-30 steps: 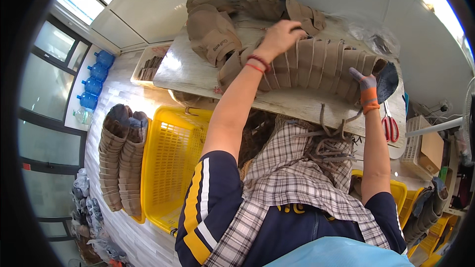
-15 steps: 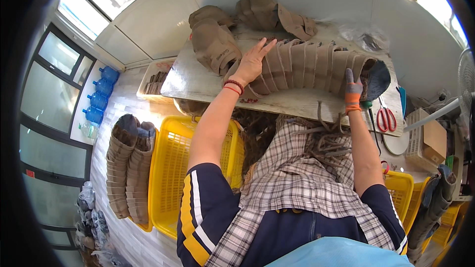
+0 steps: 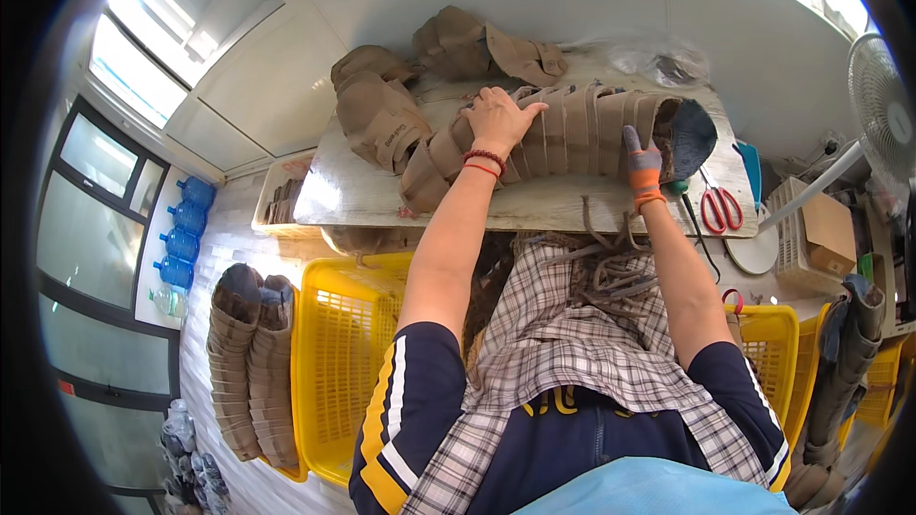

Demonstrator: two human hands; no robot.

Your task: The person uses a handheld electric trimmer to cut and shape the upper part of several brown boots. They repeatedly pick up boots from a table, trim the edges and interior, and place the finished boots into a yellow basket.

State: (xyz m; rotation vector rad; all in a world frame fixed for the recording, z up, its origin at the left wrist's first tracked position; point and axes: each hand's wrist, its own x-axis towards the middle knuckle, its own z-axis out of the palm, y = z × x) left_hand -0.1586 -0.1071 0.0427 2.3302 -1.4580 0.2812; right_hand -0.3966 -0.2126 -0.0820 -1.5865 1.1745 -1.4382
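Observation:
A long row of nested tan fabric caps (image 3: 572, 129) lies across the table (image 3: 534, 219), bowing slightly. At its right end a dark blue lining (image 3: 694, 140) shows. My left hand (image 3: 501, 122), bare with a red beaded bracelet, lies over the row left of its middle. Its fingers bend towards the far edge and the thumb points right. My right hand (image 3: 645, 167), in a grey and orange glove, holds the near side close to the right end, thumb up; its other fingers are mostly hidden. More loose tan caps (image 3: 377, 119) are heaped behind on the left.
Red-handled scissors (image 3: 721, 210) and a green-handled tool (image 3: 678, 188) lie right of my glove. A yellow basket (image 3: 348, 372) stands at left beside stacked caps (image 3: 232, 372). Grey-brown cords (image 3: 611, 262) hang over my plaid apron. A fan (image 3: 880, 110) stands at far right.
My left hand's fingers have gone from stretched out to bent over the row. The row's left end has come nearer the table's front edge. The whole view has shifted a little.

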